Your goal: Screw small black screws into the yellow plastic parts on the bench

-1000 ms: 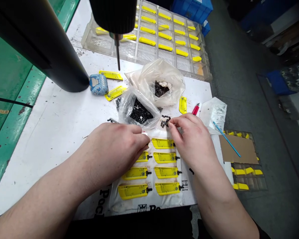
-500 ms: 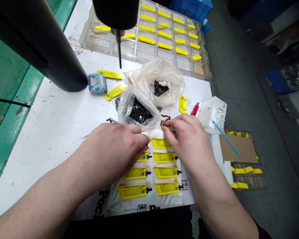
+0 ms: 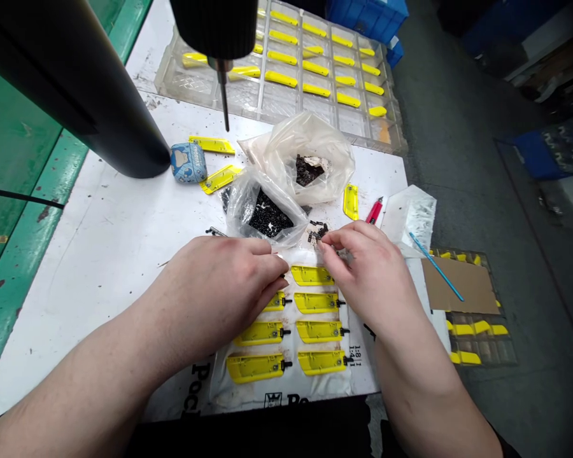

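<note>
My left hand [image 3: 239,277] is closed above the upper end of the left column of yellow plastic pieces [image 3: 258,365]; whatever its fingertips pinch is hidden. My right hand [image 3: 367,267] has thumb and forefinger drawn together beside a small heap of black parts [image 3: 319,229]. What lies between those fingertips is too small to make out. Below the hands, yellow pieces lie in two columns on a white printed bag [image 3: 248,397]. Small black parts stick out at the right ends of several, such as the lower right piece [image 3: 321,362].
Two open plastic bags, one of black bits [image 3: 270,216] and one of dark brown parts [image 3: 310,170], stand beyond my hands. A screwdriver bit [image 3: 224,102] hangs above the table. Further off are a divided tray [image 3: 279,105], a red cutter [image 3: 374,211] and a blue-wrapped block [image 3: 188,163].
My right hand has shifted slightly to the right and toward me, its fingertips drawing back from the heap of black parts. My left hand stays over the same yellow pieces.
</note>
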{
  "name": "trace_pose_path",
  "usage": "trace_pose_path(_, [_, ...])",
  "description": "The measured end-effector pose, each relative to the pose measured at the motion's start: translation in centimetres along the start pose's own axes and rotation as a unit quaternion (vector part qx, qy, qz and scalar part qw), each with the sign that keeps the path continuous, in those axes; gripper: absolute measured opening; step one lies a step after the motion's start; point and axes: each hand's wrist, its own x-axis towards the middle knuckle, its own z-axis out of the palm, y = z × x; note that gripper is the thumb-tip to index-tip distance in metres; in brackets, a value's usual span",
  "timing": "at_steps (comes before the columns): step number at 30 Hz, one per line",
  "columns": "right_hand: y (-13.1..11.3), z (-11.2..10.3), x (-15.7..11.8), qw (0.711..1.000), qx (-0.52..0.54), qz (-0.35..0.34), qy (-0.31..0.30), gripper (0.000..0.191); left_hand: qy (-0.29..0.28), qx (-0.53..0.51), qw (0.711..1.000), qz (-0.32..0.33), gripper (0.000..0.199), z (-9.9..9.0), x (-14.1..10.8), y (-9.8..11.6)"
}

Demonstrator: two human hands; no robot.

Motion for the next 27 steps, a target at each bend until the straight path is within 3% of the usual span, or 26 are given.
trace_pose_path(3, [-1.0,-1.7,-0.5,0.994,0.111,0.008,0.013,0.007,0.02,-0.139,0.989,-0.039,0.021,-0.8,0.0,0.5])
trace_pose_path(5, [-1.9,-2.6,-1.0,0.983,0.18,0.007,0.032,0.008,0.024,-0.301,0.949,-0.093,0.02,-1.1,0.0,1.0])
trace_pose_path(8, [-3.1,-3.2,-1.9,0.97,0.231,-0.041,0.07,0.007,-0.026,-0.551,0.817,-0.168,0.026,-1.0,0.1,1.8])
trace_pose_path(10, [-3.6,-3.1,-2.4,0.966,0.218,-0.095,0.096,0.015,-0.057,-0.653,0.733,-0.18,0.031,-0.6,0.2,2.1])
trace_pose_path(12, [-3.8,-2.9,-2.6,0.965,0.192,-0.136,0.113,0.021,-0.064,-0.7,0.69,-0.175,0.032,-0.1,0.3,2.2])
trace_pose_path(15, [-3.9,-2.7,-2.7,0.964,0.167,-0.164,0.127,0.02,-0.05,-0.71,0.677,-0.184,0.033,0.5,0.4,2.1])
trace_pose_path(19, [-3.7,-2.9,-2.5,0.965,0.178,-0.161,0.101,0.018,-0.033,-0.695,0.689,-0.204,0.027,0.5,0.5,1.9])
trace_pose_path(23, [-3.3,-3.4,-2.4,0.959,0.252,-0.124,0.031,0.027,-0.064,-0.665,0.718,-0.194,0.027,-0.2,0.3,1.6])
trace_pose_path(27, [-3.1,-3.6,-2.4,0.946,0.28,-0.163,-0.002,0.032,-0.099,-0.644,0.737,-0.183,0.031,-0.5,0.1,1.3])
